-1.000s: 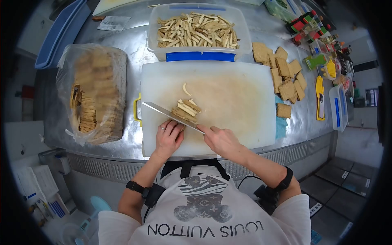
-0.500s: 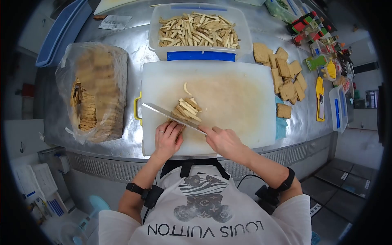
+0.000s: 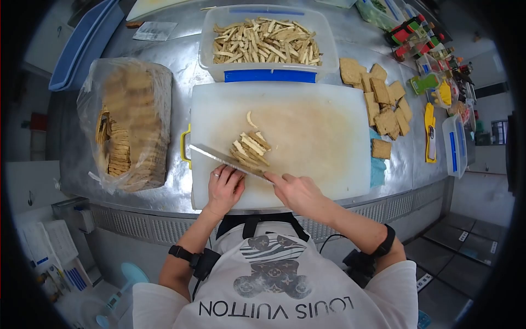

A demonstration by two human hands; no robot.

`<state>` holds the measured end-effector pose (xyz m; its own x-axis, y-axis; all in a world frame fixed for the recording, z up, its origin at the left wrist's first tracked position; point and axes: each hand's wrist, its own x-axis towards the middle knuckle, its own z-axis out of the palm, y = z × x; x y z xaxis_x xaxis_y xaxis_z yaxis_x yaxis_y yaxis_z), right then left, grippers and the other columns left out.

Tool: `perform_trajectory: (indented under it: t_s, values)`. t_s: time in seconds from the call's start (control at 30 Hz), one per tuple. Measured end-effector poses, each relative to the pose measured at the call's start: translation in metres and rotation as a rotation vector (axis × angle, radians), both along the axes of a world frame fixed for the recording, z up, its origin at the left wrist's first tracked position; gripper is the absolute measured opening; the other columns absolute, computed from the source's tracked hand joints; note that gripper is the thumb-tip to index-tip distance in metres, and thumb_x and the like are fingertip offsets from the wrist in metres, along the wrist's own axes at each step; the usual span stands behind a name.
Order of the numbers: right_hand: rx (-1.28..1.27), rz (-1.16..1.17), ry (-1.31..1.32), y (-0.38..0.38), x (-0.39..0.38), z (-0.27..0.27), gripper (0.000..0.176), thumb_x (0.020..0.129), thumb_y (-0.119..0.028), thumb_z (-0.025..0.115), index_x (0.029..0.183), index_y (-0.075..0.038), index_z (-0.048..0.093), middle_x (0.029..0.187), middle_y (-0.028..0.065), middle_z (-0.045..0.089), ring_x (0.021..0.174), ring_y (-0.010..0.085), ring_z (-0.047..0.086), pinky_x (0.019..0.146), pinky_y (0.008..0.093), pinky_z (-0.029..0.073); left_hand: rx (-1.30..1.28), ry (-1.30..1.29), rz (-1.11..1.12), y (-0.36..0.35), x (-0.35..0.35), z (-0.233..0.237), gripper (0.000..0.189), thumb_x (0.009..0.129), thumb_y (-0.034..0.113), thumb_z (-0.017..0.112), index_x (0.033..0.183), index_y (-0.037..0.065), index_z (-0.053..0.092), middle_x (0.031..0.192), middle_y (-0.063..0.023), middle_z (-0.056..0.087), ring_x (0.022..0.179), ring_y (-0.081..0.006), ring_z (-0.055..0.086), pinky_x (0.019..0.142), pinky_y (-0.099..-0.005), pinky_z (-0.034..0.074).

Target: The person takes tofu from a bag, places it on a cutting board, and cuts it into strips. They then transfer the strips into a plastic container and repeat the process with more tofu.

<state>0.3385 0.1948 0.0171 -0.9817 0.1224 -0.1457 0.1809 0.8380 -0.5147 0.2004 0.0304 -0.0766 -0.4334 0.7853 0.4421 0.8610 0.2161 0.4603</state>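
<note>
A white cutting board [image 3: 312,126] lies on the steel counter. On it sits a small stack of tan tofu slices [image 3: 249,151], partly cut into strips. My right hand [image 3: 296,192] grips the handle of a long knife [image 3: 219,158], whose blade lies across the near end of the stack. My left hand [image 3: 224,186] rests on the board just behind the blade, fingertips curled against the uncut end of the stack. One loose strip [image 3: 250,119] lies farther up the board.
A clear tub [image 3: 329,57] of cut strips stands behind the board. A plastic bag [image 3: 129,123] of stacked tofu squares sits at left. Loose squares [image 3: 383,101] lie at right, beside bottles, a yellow tool and small containers. A blue tray [image 3: 82,44] lies far left.
The knife blade has shifted toward me along the stack, leaving more cut strips beyond it. My left fingers have drawn back with it.
</note>
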Motion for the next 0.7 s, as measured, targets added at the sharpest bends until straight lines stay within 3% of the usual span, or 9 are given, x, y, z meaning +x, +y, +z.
perform_trajectory:
  t_s: [0.13,0.37,0.53,0.7]
  values:
    - [-0.021,0.008,-0.114,-0.007,0.008,0.017,0.034,0.083,-0.009,0.054,0.117,-0.005,0.05,0.069,0.0158,0.059,0.055,0.0327,0.059,0.05,0.0408,0.049,-0.024,-0.004,0.003,-0.003,0.0,-0.005,0.025,0.064,0.006,0.068,0.088,0.005,0.062,0.094,-0.0096,0.057,0.089,-0.0297,0.052,0.077,-0.0386,0.044]
    - [0.007,-0.019,0.031,-0.008,-0.006,-0.027,0.033,0.08,-0.008,0.054,0.112,-0.003,0.049,0.067,0.0169,0.059,0.057,0.0326,0.061,0.05,0.0395,0.05,0.034,-0.046,-0.046,-0.004,-0.001,0.003,0.023,0.063,0.005,0.067,0.085,0.003,0.061,0.093,-0.0118,0.056,0.087,-0.0326,0.051,0.077,-0.0409,0.043]
    - [-0.055,0.018,-0.037,-0.006,0.004,0.02,0.032,0.081,-0.009,0.054,0.112,-0.003,0.049,0.066,0.017,0.059,0.058,0.0343,0.061,0.051,0.0409,0.05,-0.025,-0.087,-0.045,-0.012,-0.002,-0.003,0.028,0.063,0.004,0.065,0.091,0.004,0.062,0.097,-0.0106,0.057,0.094,-0.0303,0.052,0.08,-0.0389,0.044]
    - [-0.042,-0.008,-0.042,-0.014,-0.005,-0.016,0.031,0.083,-0.011,0.053,0.113,-0.003,0.05,0.068,0.0172,0.06,0.057,0.0342,0.06,0.051,0.0425,0.049,0.037,-0.07,-0.036,-0.011,-0.002,-0.008,0.028,0.063,0.005,0.067,0.091,0.005,0.062,0.098,-0.0104,0.057,0.094,-0.0298,0.052,0.079,-0.0396,0.044]
